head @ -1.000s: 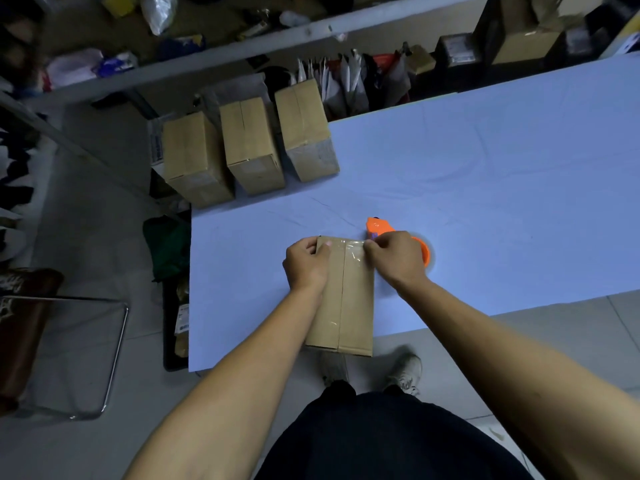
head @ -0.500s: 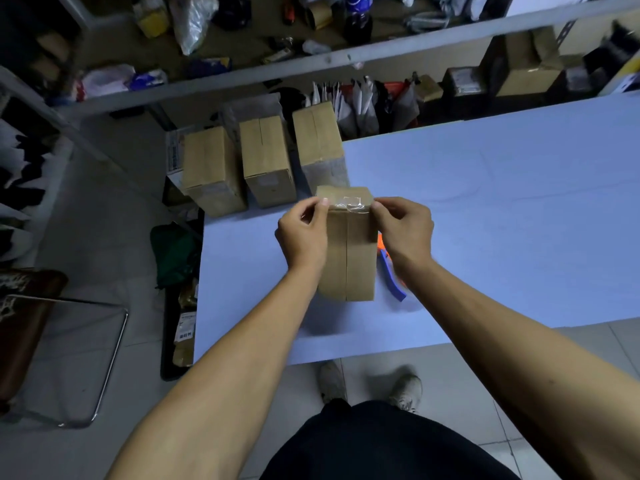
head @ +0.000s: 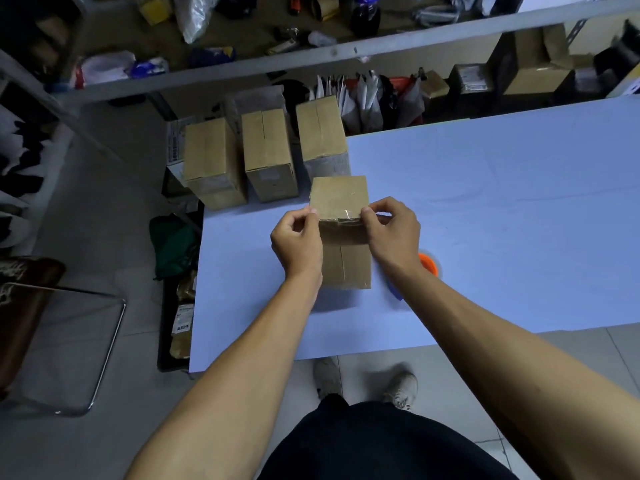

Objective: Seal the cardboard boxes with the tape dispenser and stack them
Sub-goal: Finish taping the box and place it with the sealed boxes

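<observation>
- Holding the cardboard box [head: 341,216] between both hands above the worktop [head: 502,209], we tilt it so its taped end faces up, just in front of three more boxes [head: 268,155] lined up at the far left corner.
- Our left hand [head: 296,242] pinches the box's left edge with thumb and fingertips; our right hand [head: 393,235] does the same at the right edge, its grip on the tape end [head: 343,213] folded over the corner.
- The tape dispenser [head: 427,265] lies on the worktop just behind our right wrist, mostly hidden.
- To do this step well, we judge, both thumbs should smooth the tape flat over the edge, working from the seam outward so no bubble or loose tail remains.
- We should keep the box square in both hands while pressing, then carry it to the row for stacking.
</observation>
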Motion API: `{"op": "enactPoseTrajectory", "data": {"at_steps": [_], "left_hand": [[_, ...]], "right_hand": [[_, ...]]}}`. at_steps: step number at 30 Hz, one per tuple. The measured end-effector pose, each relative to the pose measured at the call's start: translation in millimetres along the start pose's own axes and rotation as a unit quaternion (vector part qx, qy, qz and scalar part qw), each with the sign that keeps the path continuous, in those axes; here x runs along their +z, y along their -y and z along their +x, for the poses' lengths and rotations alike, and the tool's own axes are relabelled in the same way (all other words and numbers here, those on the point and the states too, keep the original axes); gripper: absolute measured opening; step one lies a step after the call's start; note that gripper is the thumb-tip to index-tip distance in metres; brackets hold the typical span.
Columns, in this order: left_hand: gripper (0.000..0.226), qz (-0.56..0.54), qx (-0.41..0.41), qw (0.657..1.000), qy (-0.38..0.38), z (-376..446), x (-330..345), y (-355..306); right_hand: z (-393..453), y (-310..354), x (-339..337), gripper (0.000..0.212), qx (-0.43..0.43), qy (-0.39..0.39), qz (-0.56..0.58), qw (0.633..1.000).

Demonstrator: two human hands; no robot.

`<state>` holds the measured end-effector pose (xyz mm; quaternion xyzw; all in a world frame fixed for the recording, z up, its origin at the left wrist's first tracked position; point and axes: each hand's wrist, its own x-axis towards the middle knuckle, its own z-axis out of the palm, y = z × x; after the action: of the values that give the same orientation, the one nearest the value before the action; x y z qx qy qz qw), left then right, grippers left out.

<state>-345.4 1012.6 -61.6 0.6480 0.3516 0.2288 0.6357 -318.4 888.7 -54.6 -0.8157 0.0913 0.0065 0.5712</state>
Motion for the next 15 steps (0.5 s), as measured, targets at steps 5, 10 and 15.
{"op": "enactPoseTrajectory", "data": {"at_steps": [5, 10, 15], "left_hand": [[0.022, -0.012, 0.009, 1.000, -0.005, -1.7, -1.7, 5.9], [0.015, 0.028, -0.041, 0.998, 0.040, -3.6, -3.1, 5.8], [0.046, 0.092, -0.060, 0.984, 0.140, -12.8, -0.2, 12.5]], "right_hand": [[-8.6, 3.6, -2.4, 0.004, 0.001, -0.013, -0.021, 1.000], [-9.6, 1.3, 4.1, 0.019, -0.002, 0.000, -0.050, 0.999], [-14.7, -0.9, 13.7, 0.055, -0.032, 0.055, -0.082, 0.995]]}}
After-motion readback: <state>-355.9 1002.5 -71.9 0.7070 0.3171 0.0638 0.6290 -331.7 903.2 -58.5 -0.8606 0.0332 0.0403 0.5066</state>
